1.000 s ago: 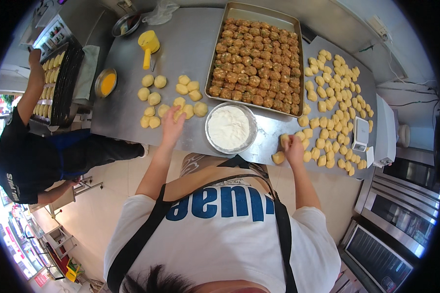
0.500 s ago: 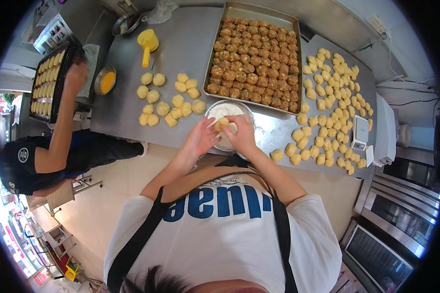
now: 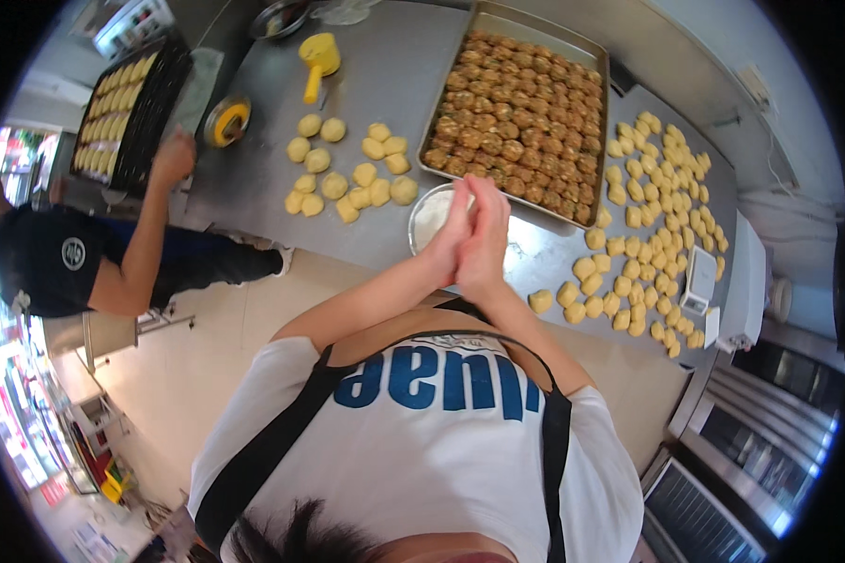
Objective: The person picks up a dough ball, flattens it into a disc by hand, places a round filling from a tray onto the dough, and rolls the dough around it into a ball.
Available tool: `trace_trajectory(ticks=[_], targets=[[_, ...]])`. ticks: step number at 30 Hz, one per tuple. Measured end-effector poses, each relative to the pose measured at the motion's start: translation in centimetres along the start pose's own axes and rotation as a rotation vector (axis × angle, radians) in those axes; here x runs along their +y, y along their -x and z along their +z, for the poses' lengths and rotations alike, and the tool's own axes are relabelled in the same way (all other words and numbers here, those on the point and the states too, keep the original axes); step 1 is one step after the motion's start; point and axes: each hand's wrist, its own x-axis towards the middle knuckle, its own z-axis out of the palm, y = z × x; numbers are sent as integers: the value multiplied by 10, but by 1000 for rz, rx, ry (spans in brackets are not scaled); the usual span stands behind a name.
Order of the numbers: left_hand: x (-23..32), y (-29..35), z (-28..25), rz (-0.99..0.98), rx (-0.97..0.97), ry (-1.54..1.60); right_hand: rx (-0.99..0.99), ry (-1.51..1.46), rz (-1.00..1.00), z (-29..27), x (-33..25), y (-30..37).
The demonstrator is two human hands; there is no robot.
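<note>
My left hand [image 3: 449, 240] and my right hand [image 3: 485, 235] are pressed palm to palm, fingers straight and pointing away from me. Whatever lies between the palms is hidden; half a second ago a small yellow dough piece was in my fingers. Both hands hover over a metal bowl of white flour [image 3: 426, 218], partly covering it. Just beyond stands a big metal tray [image 3: 535, 26] packed with rows of brown filling balls [image 3: 521, 117]. Loose yellow dough pieces [image 3: 643, 249] spread over the right of the table, and a smaller group of rounder dough balls [image 3: 316, 159] sits left.
A yellow scoop [image 3: 319, 56] stands at the back left, near a bowl of yellow liquid [image 3: 221, 114] with a brush. A co-worker's hand [image 3: 174, 158] is beside it, next to a black tray [image 3: 167, 98] of pastries. At right sits a white scale [image 3: 699, 281].
My hands went from holding the dough piece in the fingers to pressed palm to palm, slightly farther forward. The co-worker's hand left the pastry tray and came nearer the yellow liquid.
</note>
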Motion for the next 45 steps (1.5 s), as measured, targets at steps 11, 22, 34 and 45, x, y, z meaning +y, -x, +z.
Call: trace_trajectory(ticks=[11,22,34,45], targets=[[27,11,-5,-135,55,199,-207,-24,-11,-7,8,-29],[30,10,8,-228,-31,199,-171,20,-74,-10,26,-33],[-6,0,-41,-92,221,160,-424,122,403,-42,64,-24],[-7,8,-52,-56,386,-43,173,800,552,-51,228,-56]])
